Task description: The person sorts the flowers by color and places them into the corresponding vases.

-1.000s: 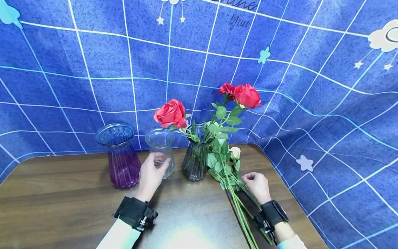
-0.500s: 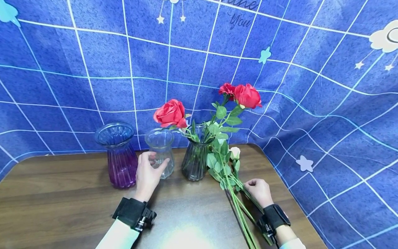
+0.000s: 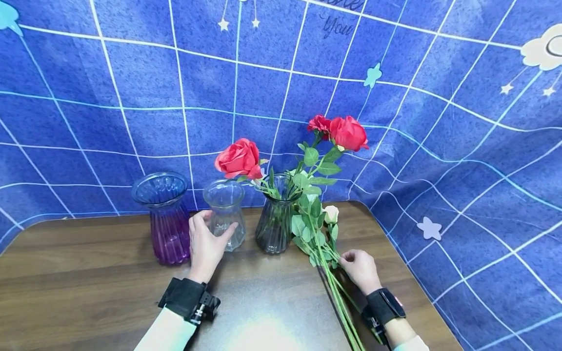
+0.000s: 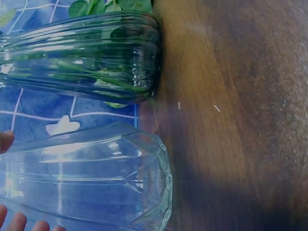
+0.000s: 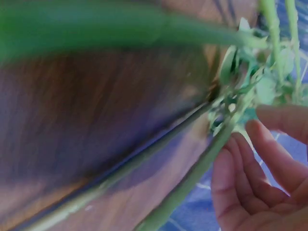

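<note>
Clock used: the grey vase is the centre and twelve points away from the person; it stands upright on the wooden table.
Clear vase: upright glass, just beside the centre at nine.
Purple vase: upright, blue towards its rim, farther out at nine.
Left hand: between eight and nine, around the lower body of the clear vase, thumb and fingers spread apart on either side. Whether the skin touches the glass, I cannot tell.
Right hand: at four, fingers curled in at the loose stems. Whether they pinch one or only rest against it, I cannot tell.
Loose stems: lying on the table, leafy ends near three, bare ends running down to five; a white rose lies at three.
Red blooms: one leans out at eleven, above the clear vase's rim; two rise at one.
Risk at the glass: lifted straight up, the clear vase could catch the leaning bloom and tip the grey vase; smooth glass could slip if the grip is one-sided.
Risk at the stems: they overlap and their leaves crowd the grey vase, so pulling one could drag others along or jog that vase.
</note>
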Action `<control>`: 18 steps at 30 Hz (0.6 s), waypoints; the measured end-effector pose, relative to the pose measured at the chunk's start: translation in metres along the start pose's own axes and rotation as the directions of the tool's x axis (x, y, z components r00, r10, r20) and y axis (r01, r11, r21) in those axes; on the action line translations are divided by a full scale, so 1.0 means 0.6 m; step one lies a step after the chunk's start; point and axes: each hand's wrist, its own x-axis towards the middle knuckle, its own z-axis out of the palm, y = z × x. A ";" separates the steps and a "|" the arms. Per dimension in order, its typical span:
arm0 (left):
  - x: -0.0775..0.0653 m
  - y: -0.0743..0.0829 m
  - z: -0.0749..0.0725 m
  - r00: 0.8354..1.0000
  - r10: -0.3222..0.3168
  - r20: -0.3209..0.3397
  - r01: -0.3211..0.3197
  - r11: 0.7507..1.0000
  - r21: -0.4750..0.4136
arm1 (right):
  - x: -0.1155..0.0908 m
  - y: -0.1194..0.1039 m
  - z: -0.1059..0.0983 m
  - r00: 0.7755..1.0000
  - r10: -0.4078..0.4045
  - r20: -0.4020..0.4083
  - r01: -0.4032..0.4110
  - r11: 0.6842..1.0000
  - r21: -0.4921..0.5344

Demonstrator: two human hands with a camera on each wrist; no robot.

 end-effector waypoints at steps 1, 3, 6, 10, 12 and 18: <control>0.001 -0.001 0.001 1.000 0.001 -0.001 -0.001 1.000 -0.002 | 0.000 -0.005 0.002 1.000 -0.015 -0.016 0.015 1.000 0.006; 0.002 -0.004 0.004 1.000 0.001 0.003 -0.001 1.000 -0.003 | 0.000 -0.016 0.008 0.999 -0.040 -0.037 0.041 0.999 0.025; 0.006 -0.009 0.007 1.000 0.001 0.010 -0.001 1.000 -0.003 | 0.004 -0.032 0.017 0.996 -0.078 -0.044 0.081 0.995 0.057; 0.009 -0.013 0.010 0.999 -0.010 0.048 0.010 1.000 -0.002 | 0.003 -0.044 0.027 0.994 -0.098 -0.040 0.101 0.992 0.073; 0.010 -0.015 0.011 0.997 -0.024 0.077 0.024 1.000 0.001 | 0.001 -0.047 0.031 0.996 -0.084 -0.043 0.087 0.994 0.073; 0.013 -0.019 0.011 0.991 -0.059 0.124 0.057 0.998 0.018 | 0.001 -0.060 0.032 0.996 -0.074 -0.042 0.078 0.992 0.102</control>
